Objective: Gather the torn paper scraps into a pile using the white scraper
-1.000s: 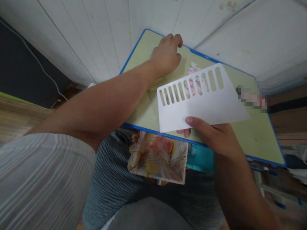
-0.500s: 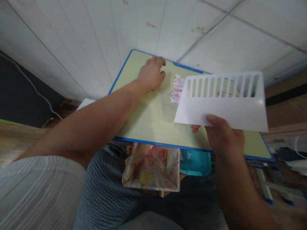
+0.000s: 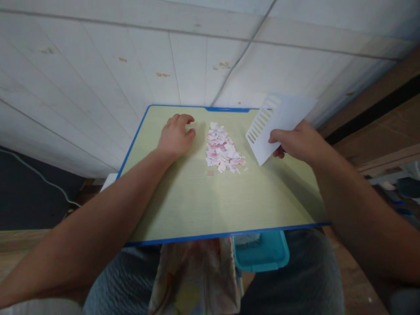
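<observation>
My right hand (image 3: 292, 140) grips a white slotted plastic sheet (image 3: 285, 116), thumb on its face, and holds it tilted at the right side of the table. The row of slots points left, toward a pile of torn paper scraps (image 3: 223, 151), white and pink, with a gap between sheet and pile. To the left of the scraps, my left hand (image 3: 177, 133) rests near the tabletop with curled fingers apart and nothing in them. One small pinkish scrap (image 3: 210, 173) lies just in front of the pile.
The pale yellow table (image 3: 183, 201) has a blue rim and stands against a white panelled wall (image 3: 138, 74) with a cable (image 3: 234, 63) on it. Below the near edge are a turquoise bin (image 3: 262, 253) and a patterned cloth (image 3: 197, 280) by my legs.
My right hand has turned the slotted sheet from nearly level to steeply tilted, uncovering the paper pile. My left hand remains left of the scraps, and the camera view has shifted.
</observation>
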